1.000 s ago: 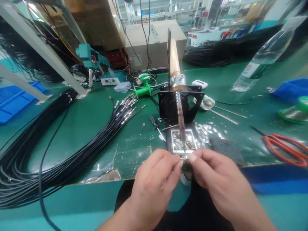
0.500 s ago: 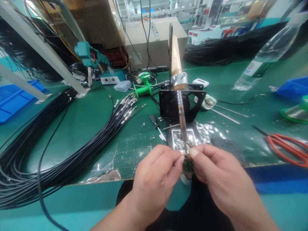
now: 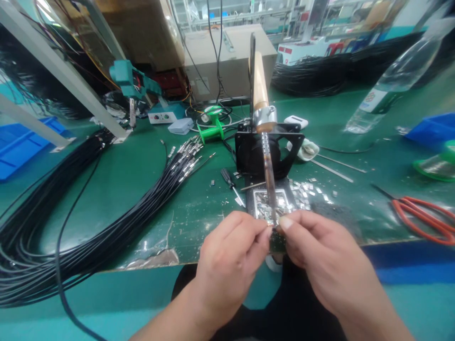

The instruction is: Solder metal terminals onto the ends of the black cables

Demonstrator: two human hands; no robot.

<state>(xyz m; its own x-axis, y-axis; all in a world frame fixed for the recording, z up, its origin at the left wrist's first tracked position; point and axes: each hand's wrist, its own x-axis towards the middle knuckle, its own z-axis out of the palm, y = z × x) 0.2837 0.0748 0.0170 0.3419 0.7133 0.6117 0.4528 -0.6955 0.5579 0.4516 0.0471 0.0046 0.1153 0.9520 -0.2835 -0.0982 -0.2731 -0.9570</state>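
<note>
A soldering iron [image 3: 269,175] with a wooden handle is fixed on a stand, its tip pointing down between my hands. My left hand [image 3: 232,265] is closed in a pinch just left of the tip; a tiny copper-coloured end shows at the fingertips, too small to name. My right hand [image 3: 320,255] pinches with thumb and forefinger right of the tip, on something its fingers hide. Both sets of fingertips nearly meet under the iron. Behind them lies a shallow tray [image 3: 287,193] of small metal pieces, with loose silvery pieces [image 3: 305,192] scattered to its right.
A bundle of black cables [image 3: 142,208] with metal ends curves across the left. Near the stand's black fan [image 3: 254,154] lie a screwdriver [image 3: 231,185] and a green spool [image 3: 212,131]. Rightward are orange-handled scissors [image 3: 423,218], a solder spool [image 3: 435,168] and a plastic bottle [image 3: 394,80].
Almost nothing differs. Both hands keep their pinch at the iron's tip, and the view has shifted very slightly.
</note>
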